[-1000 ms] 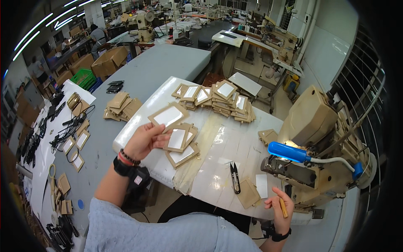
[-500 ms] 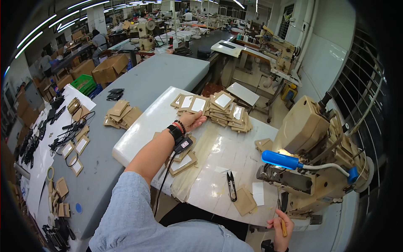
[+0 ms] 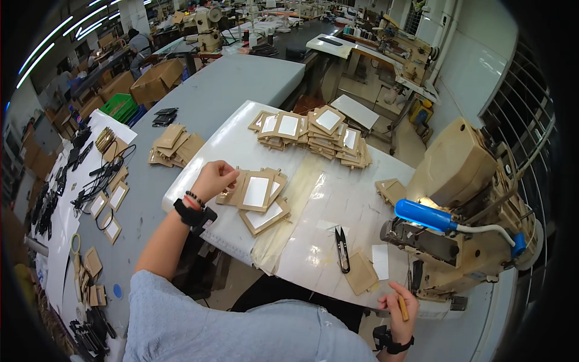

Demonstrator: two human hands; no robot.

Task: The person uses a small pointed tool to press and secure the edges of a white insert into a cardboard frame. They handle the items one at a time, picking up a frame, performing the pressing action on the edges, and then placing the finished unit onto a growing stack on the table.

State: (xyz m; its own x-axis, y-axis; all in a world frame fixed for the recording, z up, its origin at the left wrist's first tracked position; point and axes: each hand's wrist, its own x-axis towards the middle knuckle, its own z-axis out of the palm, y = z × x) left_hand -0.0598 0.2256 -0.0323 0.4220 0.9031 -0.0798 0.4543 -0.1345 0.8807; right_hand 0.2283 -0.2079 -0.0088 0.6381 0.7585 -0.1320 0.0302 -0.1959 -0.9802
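Note:
My left hand (image 3: 216, 180) is over the left edge of a small pile of tan frame-like pieces with white windows (image 3: 256, 192), thumb and fingers drawn together. Whether it grips anything is hidden. Near the table's front right corner, my right hand (image 3: 398, 306) is closed around a short tool with a yellow-brown handle (image 3: 403, 308); its working end is not clear. Black thread snips (image 3: 342, 250) lie left of that hand, beside a plain tan piece (image 3: 362, 273) and a white rectangle (image 3: 380, 262). A larger heap of tan framed pieces (image 3: 325, 136) sits at the white table's far side.
A sewing machine (image 3: 443, 163) with a blue lamp (image 3: 424, 215) stands on the right. Two tan pieces (image 3: 392, 190) lie near it. The grey table (image 3: 241, 78) on the left carries another tan stack (image 3: 176, 148), black cables (image 3: 108, 181) and loose parts.
My left hand has come back from the far heap to the nearer pile, moving left and toward me. My right hand keeps the tool at the front corner. The view has shifted slightly.

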